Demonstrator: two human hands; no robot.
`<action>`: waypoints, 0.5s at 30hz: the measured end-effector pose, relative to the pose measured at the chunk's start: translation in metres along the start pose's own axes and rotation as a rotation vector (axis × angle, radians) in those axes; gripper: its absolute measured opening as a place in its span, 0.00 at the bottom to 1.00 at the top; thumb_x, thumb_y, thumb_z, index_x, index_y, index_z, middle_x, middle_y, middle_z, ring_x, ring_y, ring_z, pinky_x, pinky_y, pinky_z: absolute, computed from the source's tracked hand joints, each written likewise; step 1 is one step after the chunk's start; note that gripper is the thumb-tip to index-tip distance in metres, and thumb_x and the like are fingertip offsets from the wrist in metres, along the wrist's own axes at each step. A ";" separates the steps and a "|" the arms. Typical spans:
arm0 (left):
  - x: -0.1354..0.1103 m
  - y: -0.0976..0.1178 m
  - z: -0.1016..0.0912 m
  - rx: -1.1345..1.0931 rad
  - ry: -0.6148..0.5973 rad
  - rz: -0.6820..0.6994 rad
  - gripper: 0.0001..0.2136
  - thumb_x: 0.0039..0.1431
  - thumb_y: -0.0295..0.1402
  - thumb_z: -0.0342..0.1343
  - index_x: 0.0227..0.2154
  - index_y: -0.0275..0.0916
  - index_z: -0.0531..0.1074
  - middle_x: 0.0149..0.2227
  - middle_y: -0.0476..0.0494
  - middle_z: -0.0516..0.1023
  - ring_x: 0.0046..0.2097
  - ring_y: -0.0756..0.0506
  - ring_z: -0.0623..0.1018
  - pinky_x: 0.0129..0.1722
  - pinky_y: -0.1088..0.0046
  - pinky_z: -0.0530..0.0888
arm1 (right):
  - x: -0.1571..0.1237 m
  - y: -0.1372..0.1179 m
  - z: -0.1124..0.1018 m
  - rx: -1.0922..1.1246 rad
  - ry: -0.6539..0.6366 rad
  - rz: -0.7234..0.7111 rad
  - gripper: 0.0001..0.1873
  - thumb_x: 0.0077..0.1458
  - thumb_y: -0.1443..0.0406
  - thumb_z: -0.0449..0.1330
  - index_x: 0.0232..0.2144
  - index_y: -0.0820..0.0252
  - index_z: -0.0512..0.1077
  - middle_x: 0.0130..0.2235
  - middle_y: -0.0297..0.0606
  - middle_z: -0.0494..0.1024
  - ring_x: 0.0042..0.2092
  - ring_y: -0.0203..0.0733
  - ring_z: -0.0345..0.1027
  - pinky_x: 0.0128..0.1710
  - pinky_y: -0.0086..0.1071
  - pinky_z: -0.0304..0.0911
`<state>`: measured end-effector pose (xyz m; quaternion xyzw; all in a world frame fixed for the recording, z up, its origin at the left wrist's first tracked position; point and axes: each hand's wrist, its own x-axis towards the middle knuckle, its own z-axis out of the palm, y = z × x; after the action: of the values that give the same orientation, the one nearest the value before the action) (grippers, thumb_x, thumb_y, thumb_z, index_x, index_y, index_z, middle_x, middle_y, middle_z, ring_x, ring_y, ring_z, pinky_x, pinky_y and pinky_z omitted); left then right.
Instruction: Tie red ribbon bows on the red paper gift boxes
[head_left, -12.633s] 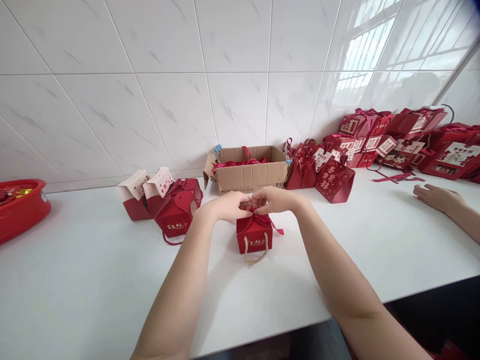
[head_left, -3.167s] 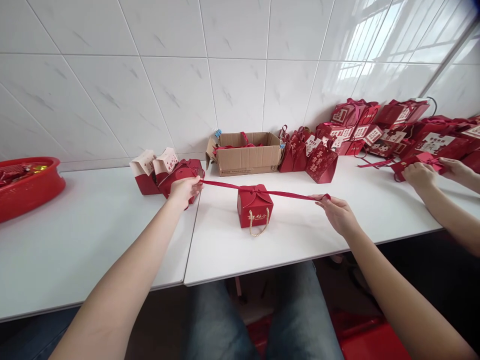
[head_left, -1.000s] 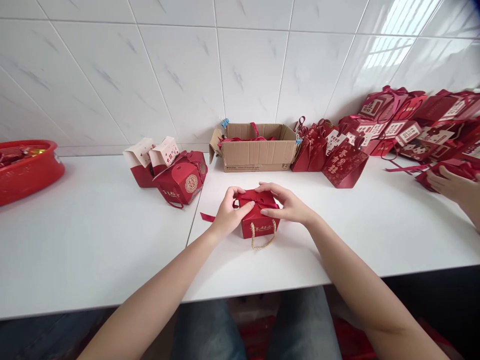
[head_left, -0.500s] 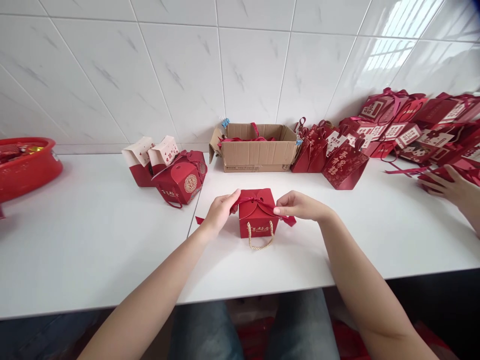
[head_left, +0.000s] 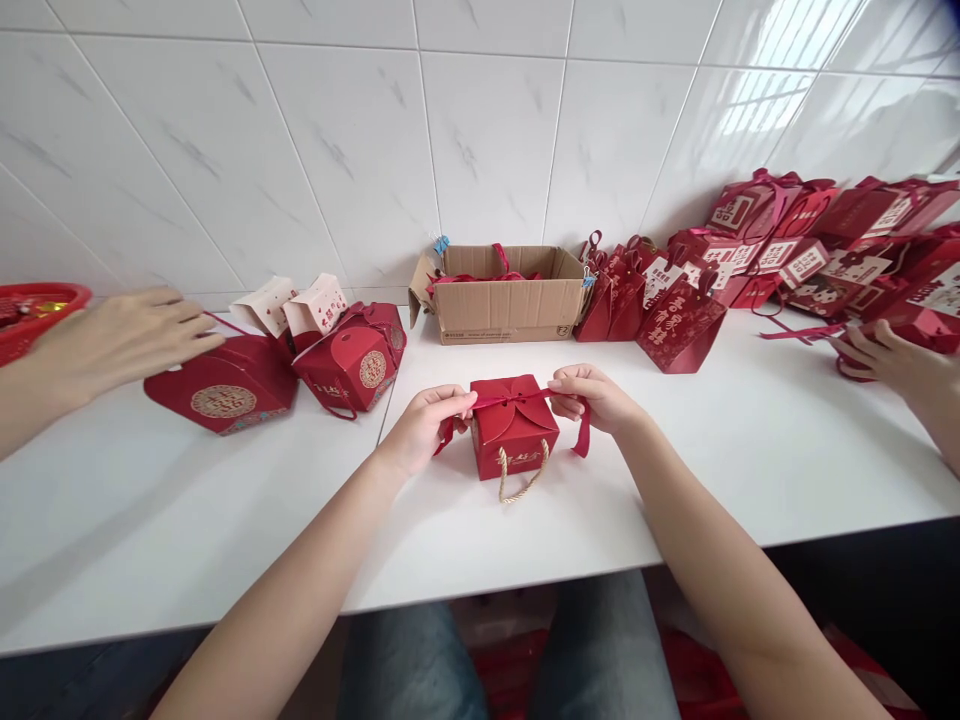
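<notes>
In front of me on the white table stands a small red gift box with a gold cord handle on its near side. A dark red ribbon runs across the closed flaps on its top, crossed at the middle. My left hand pinches one end of the ribbon at the box's left edge, and a tail hangs below the fingers. On the other side my right hand grips the opposite end, its loose tail hanging down. The ribbon is pulled straight between both hands.
A cardboard box with ribbons stands by the wall. Red gift boxes are at the left, more at the right. Another person's hand touches a red box; a further person's hand is far right. A red basin is far left.
The ribbon is now drawn taut, and my right hand has risen slightly. From the left, another person's hand has come in with a red gift box beside the others.
</notes>
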<state>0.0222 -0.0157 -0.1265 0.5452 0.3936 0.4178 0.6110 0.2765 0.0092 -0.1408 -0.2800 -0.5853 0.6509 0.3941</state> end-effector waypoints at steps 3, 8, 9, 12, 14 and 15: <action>0.003 0.000 -0.004 -0.036 -0.016 0.018 0.15 0.48 0.36 0.61 0.15 0.38 0.62 0.24 0.50 0.65 0.29 0.50 0.67 0.32 0.71 0.65 | 0.000 0.002 -0.002 -0.017 -0.020 0.023 0.20 0.52 0.62 0.63 0.14 0.60 0.62 0.15 0.28 0.64 0.19 0.30 0.55 0.22 0.28 0.50; 0.007 -0.003 -0.008 -0.060 -0.001 0.036 0.15 0.46 0.33 0.61 0.13 0.38 0.60 0.25 0.49 0.66 0.29 0.49 0.67 0.32 0.71 0.65 | 0.001 0.005 -0.002 -0.026 -0.047 0.064 0.16 0.50 0.64 0.63 0.15 0.61 0.66 0.18 0.32 0.71 0.23 0.33 0.64 0.25 0.28 0.59; 0.007 -0.003 -0.008 -0.063 0.001 0.038 0.15 0.46 0.33 0.61 0.13 0.38 0.60 0.25 0.49 0.66 0.29 0.50 0.67 0.31 0.71 0.65 | 0.001 0.004 -0.001 -0.031 -0.054 0.065 0.16 0.50 0.64 0.63 0.16 0.61 0.66 0.18 0.32 0.72 0.24 0.33 0.65 0.26 0.28 0.60; 0.007 -0.003 -0.009 -0.071 -0.002 0.045 0.15 0.47 0.33 0.61 0.14 0.37 0.62 0.26 0.49 0.68 0.30 0.50 0.67 0.32 0.71 0.65 | 0.000 0.003 -0.001 -0.042 -0.069 0.085 0.16 0.51 0.62 0.63 0.17 0.61 0.64 0.20 0.33 0.75 0.22 0.32 0.66 0.24 0.27 0.61; 0.007 -0.003 -0.009 -0.078 0.005 0.054 0.13 0.48 0.33 0.61 0.15 0.37 0.65 0.28 0.49 0.70 0.31 0.50 0.69 0.34 0.72 0.66 | -0.002 0.002 -0.002 -0.064 -0.109 0.141 0.18 0.52 0.61 0.64 0.17 0.60 0.61 0.18 0.31 0.73 0.19 0.31 0.65 0.20 0.26 0.59; 0.006 -0.003 -0.009 -0.082 0.008 0.055 0.13 0.49 0.34 0.61 0.16 0.37 0.66 0.28 0.49 0.70 0.32 0.50 0.69 0.34 0.72 0.66 | -0.003 0.002 -0.003 -0.081 -0.146 0.178 0.19 0.52 0.60 0.64 0.18 0.60 0.60 0.15 0.29 0.71 0.17 0.31 0.64 0.18 0.25 0.57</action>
<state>0.0164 -0.0069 -0.1302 0.5286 0.3634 0.4527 0.6194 0.2800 0.0083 -0.1431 -0.2983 -0.6110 0.6779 0.2794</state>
